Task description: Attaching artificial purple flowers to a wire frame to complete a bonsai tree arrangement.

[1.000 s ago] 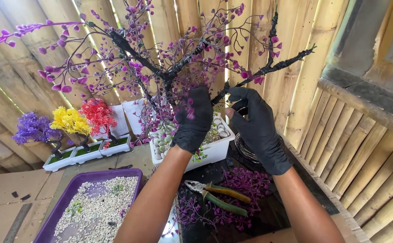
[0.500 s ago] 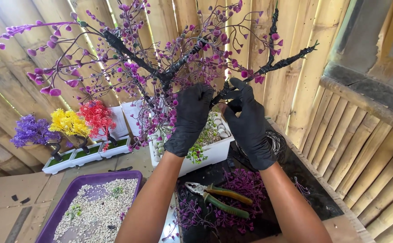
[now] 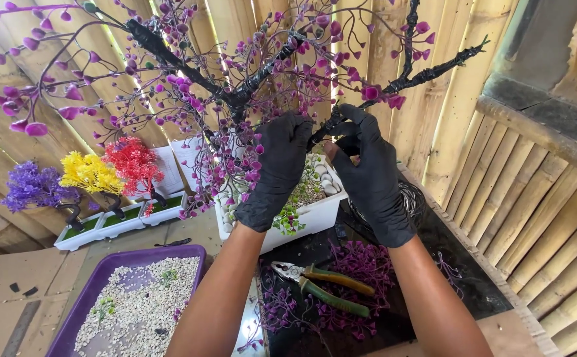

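both gloved hands, left hand [image 3: 278, 168] and right hand [image 3: 371, 175], on a black branch [image 3: 404, 80] (purple-beaded tree), pliers [image 3: 321, 285] below

— How many hands do you count, and are they gloved?

— Two, a left hand [image 3: 278, 168] and a right hand [image 3: 373, 175], each in a black glove, both at the big tree [image 3: 235, 99] with purple buds.

— Just the one big tree?

— One. Left of it stand three small trees: one purple [image 3: 34, 188], one yellow [image 3: 90, 173], one red [image 3: 133, 164].

— And below it?

— One pair of pliers [image 3: 321, 285] and one purple tray [image 3: 136, 301] of gravel. The purple sprigs [image 3: 361, 261] around the pliers are too tangled to count.
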